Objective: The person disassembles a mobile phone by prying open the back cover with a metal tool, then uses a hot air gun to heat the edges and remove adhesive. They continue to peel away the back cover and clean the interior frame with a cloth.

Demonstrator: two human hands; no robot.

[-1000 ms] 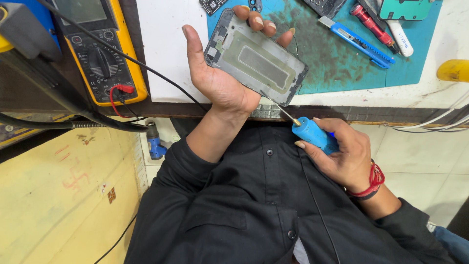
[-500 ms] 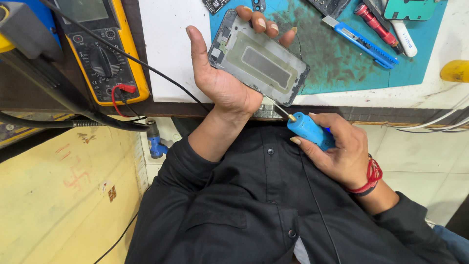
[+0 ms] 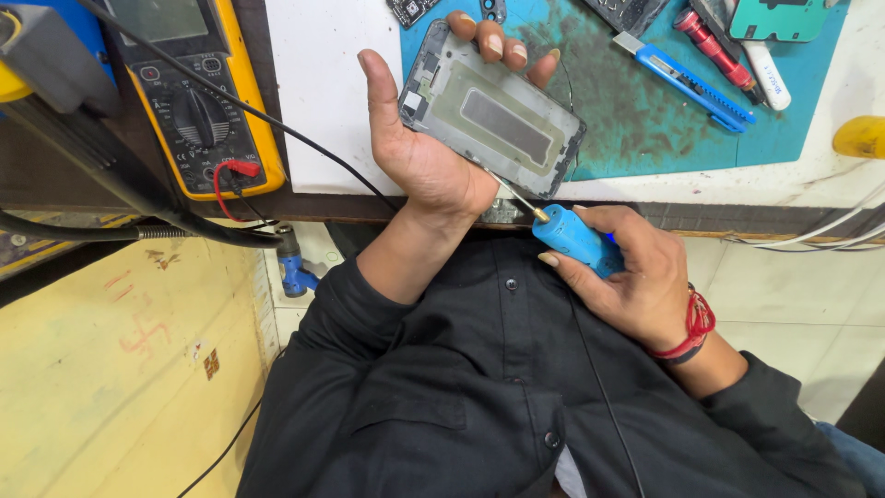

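The left hand (image 3: 426, 157) was raised palm-up over the near edge of the worktop (image 3: 830, 189), thumb pointing away from the body and fingers curled round the far side of a phone frame (image 3: 493, 111). Its grip was clasped on that frame, which lay tilted across the palm with its grey inner face upward, above the near edge of the teal work mat (image 3: 645, 120). The wrist and black sleeve (image 3: 350, 350) ran back toward the person's chest.

The right hand (image 3: 636, 272) sat lower, just off the worktop's near edge, with a red thread band at the wrist. Its grip was clenched round the blue handle of a soldering iron (image 3: 573, 238), whose thin metal tip slanted up to the frame's near corner, touching or almost touching it. A thin black cord ran from the handle down across the shirt.

Toward the left end of the worktop lay a yellow multimeter (image 3: 198, 101), its black lead crossing a white sheet (image 3: 323, 83) toward the left wrist. At the far right of the mat lay a blue utility knife (image 3: 687, 83) and a red-handled screwdriver (image 3: 714, 51), well apart from both hands.
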